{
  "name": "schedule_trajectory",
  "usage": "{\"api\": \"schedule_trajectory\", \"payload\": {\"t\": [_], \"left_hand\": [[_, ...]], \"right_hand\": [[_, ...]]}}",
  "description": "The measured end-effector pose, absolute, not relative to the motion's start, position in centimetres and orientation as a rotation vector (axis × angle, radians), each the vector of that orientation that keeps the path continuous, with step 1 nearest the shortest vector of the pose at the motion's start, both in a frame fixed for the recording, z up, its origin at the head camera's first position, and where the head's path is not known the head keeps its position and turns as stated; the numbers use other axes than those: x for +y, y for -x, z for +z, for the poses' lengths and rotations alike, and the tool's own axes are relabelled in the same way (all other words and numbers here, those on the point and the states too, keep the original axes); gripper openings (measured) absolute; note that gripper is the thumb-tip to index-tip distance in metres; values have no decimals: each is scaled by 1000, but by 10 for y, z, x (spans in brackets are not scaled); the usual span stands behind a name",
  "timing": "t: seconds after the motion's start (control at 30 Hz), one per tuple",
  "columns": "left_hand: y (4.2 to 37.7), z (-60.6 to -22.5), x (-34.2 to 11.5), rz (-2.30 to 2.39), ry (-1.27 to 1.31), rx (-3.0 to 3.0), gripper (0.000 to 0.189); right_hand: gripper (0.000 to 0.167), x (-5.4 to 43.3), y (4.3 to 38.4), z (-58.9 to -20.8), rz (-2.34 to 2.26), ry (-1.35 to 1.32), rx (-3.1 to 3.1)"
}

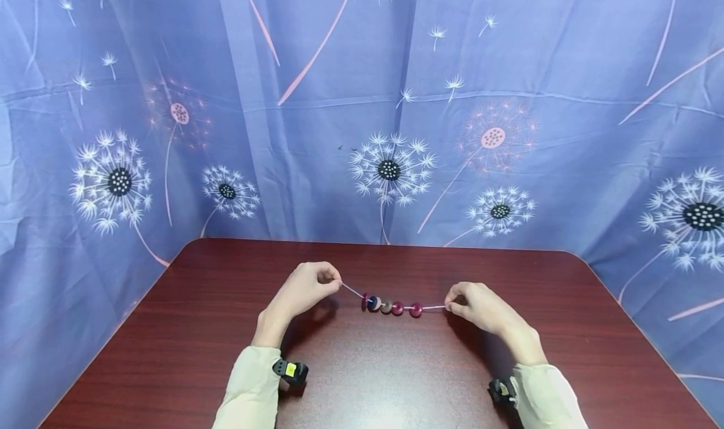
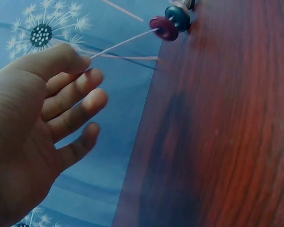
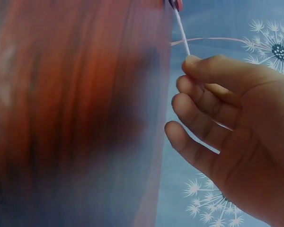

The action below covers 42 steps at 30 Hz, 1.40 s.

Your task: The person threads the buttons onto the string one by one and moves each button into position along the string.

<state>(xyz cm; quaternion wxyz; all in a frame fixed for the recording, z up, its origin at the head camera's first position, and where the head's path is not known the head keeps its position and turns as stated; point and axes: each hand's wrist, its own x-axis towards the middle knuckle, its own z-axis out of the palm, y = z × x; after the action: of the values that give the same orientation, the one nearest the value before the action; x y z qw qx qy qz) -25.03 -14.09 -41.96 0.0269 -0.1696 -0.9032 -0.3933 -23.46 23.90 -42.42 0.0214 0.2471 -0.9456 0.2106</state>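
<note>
A thin white string stretches between both hands over the table, with several beads threaded on it. At the left end of the row is a flat dark red bead, beside a dark blue one. Further right come an olive-grey bead and two round dark red beads, the outermost set slightly apart. My left hand pinches the left end of the string between thumb and forefinger. The right end is pinched the same way by my right hand, its other fingers loosely bent.
The dark reddish-brown wooden table has rounded far corners. Behind it and along both sides hangs a blue curtain with a dandelion print. Each wrist wears a small black camera, seen on the left and right.
</note>
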Motion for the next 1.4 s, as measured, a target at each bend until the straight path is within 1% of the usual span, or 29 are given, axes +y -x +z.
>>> {"api": "schedule_trajectory", "payload": {"t": [0.27, 0.53, 0.67, 0.8, 0.9, 1.17, 1.4], "left_hand": [[252, -424, -151, -1175, 579, -2922, 4], [251, -428, -152, -1159, 511, -3024, 4], [251, -430, -150, -1205, 556, -3046, 4], [251, -432, -149, -1240, 601, -3048, 5], [251, -433, -148, -1228, 609, -3062, 5], [251, -431, -147, -1185, 561, -3055, 6], [251, -424, -148, -1049, 452, -2907, 5]], "right_hand": [[6, 243, 235, -423, 664, -744, -2937], [9, 246, 234, -422, 669, -745, -2957], [8, 246, 233, -421, 687, -754, -2977], [3, 244, 233, -422, 771, -771, -3014], [6, 244, 232, -422, 801, -754, -3054], [12, 243, 230, -423, 652, -714, -3080], [9, 246, 232, -423, 674, -733, -3049]]}}
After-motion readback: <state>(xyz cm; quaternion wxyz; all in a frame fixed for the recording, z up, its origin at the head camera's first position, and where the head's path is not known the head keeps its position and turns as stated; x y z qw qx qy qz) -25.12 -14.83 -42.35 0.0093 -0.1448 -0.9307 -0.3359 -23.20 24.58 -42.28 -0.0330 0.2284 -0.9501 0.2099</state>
